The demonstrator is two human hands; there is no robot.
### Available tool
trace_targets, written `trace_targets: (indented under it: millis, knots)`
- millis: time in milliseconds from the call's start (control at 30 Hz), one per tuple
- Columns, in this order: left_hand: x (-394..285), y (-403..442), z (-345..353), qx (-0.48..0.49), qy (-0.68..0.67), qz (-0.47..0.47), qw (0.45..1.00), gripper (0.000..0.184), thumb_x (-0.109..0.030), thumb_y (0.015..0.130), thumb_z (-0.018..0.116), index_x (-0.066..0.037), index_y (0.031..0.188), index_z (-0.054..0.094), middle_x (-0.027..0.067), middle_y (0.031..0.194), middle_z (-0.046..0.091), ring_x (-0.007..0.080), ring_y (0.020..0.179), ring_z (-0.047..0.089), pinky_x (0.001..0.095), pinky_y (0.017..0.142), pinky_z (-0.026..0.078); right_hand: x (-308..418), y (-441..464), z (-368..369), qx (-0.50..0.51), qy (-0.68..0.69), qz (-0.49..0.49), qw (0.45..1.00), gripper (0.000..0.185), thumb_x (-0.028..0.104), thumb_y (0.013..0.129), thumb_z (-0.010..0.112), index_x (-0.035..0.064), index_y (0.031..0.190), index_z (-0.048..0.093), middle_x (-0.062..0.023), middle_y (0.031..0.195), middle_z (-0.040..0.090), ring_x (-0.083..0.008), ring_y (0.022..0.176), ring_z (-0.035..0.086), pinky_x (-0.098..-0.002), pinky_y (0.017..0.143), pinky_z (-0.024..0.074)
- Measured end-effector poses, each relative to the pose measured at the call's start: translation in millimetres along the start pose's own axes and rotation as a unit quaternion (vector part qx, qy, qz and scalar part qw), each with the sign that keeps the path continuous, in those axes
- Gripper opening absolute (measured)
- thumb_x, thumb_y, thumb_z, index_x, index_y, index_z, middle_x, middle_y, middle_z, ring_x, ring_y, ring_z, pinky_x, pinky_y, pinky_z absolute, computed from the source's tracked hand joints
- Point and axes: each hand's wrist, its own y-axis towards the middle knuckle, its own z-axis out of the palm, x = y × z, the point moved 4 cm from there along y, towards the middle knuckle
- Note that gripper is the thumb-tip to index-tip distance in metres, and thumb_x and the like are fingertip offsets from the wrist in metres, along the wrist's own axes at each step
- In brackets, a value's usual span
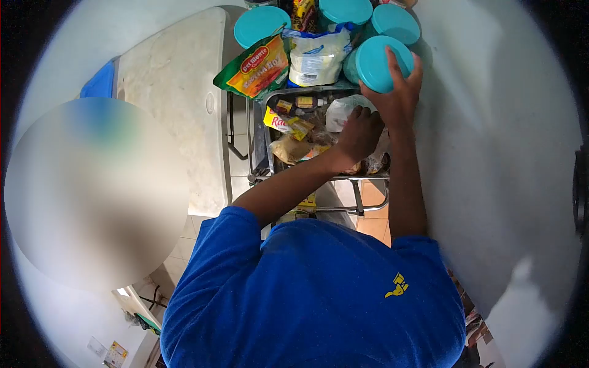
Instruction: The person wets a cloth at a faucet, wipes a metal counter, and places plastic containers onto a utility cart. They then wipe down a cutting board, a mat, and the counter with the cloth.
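My right hand (400,92) grips a jar with a turquoise lid (375,66), one finger stretched across the lid and the others around its side. Below it, my left hand (359,136) is closed over a metal tray (262,146), its curled fingers against the right side of a white plastic bag (343,112). What those fingers hold is hidden. Also in the tray are small dark bottles (305,102), a yellow and red packet (283,122) and a clear bag of pale powder (289,149).
Behind the tray stand a green Del Monte pouch (256,66), a bag of white powder (318,58) and more turquoise-lidded jars (262,26). A pale table (175,92) is at left, and a wall (491,135) bounds the right. The tray rests on a metal-framed rack (362,210).
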Motion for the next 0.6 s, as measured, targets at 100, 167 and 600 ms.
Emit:
trace_targets:
  millis: [100,167,600]
  knots:
    - [1,0,4,-0.006,0.005,-0.002,1.0,0.028,-0.007,0.068,0.057,-0.003,0.096,0.059,0.0146,0.094,0.058,0.0296,0.087,0.054,0.0424,0.082,0.037,-4,1,5,0.001,0.015,-0.005,1.0,0.079,0.021,0.051,0.08,0.0187,0.124,0.049,-0.022,0.126,0.034,-0.0397,0.111,0.044,-0.0456,0.088,0.0421]
    - [1,-1,7,-0.02,0.013,0.009,1.0,0.028,-0.008,0.068,0.057,-0.003,0.096,0.058,0.0143,0.094,0.057,0.0298,0.087,0.053,0.0425,0.082,0.037,-7,6,8,-0.005,0.028,-0.009,1.0,0.079,0.021,0.051,0.081,0.018,0.123,0.05,-0.0225,0.125,0.035,-0.0397,0.11,0.044,-0.046,0.088,0.0421]
    - [-1,2,5,0.021,0.037,0.005,0.999,0.032,-0.009,0.07,0.058,-0.002,0.101,0.054,0.0126,0.091,0.054,0.0292,0.094,0.05,0.0471,0.092,0.033,-38,19,45,0.09,-0.031,0.044,0.995,0.083,0.044,0.058,0.078,0.0227,0.13,0.043,-0.0261,0.132,0.027,-0.0436,0.118,0.034,-0.0533,0.094,0.0338]
